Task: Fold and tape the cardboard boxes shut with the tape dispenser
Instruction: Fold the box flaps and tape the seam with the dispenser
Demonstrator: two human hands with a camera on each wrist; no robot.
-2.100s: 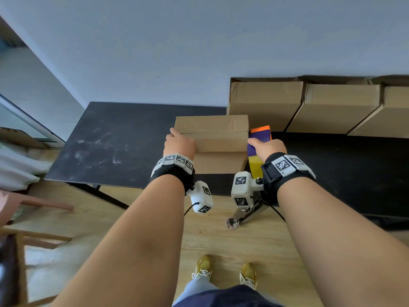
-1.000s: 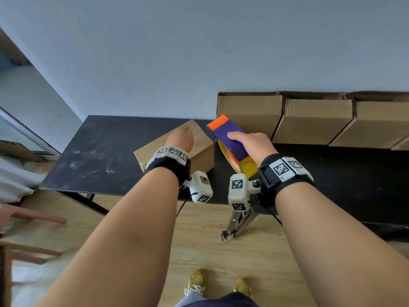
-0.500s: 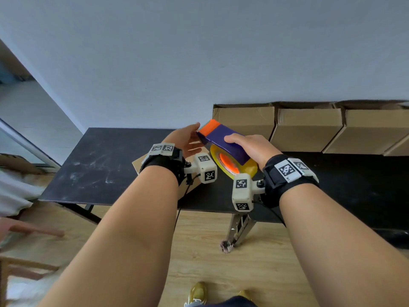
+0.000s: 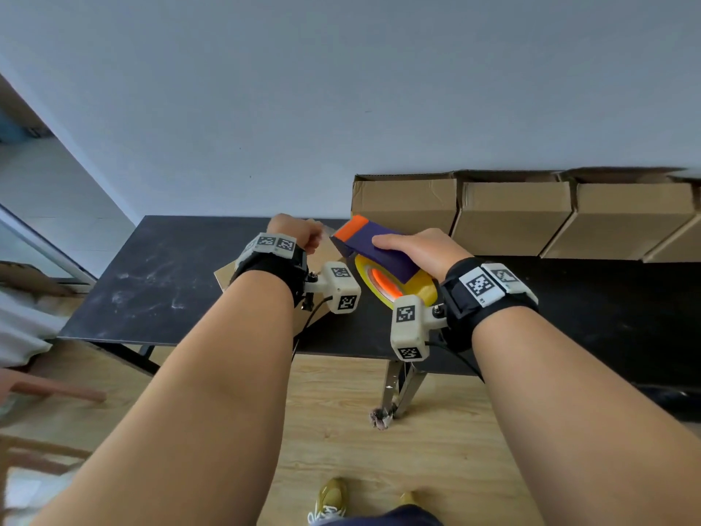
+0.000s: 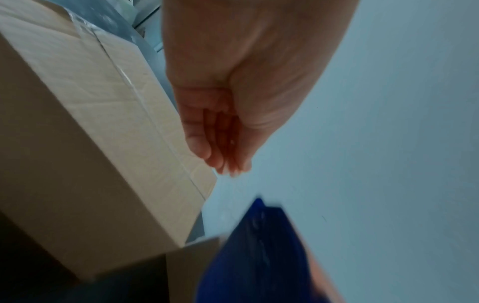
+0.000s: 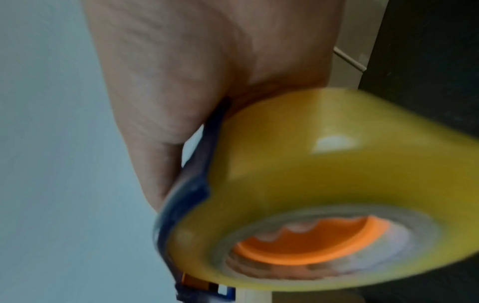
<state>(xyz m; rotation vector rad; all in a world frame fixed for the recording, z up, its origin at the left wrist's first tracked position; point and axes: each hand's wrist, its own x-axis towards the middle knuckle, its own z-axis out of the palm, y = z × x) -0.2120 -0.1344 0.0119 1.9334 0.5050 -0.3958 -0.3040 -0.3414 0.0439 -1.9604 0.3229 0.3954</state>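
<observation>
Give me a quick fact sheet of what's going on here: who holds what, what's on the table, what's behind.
Right hand: grips the tape dispenser, lifted above the table
Tape roll: yellow, orange core
Left hand: fingers curled beside the dispenser's front end; whether they pinch tape is unclear
Small box: closed, clear tape along its seam, under the left wrist
Table: black, scuffed
Behind: row of cardboard boxes against the wall
</observation>
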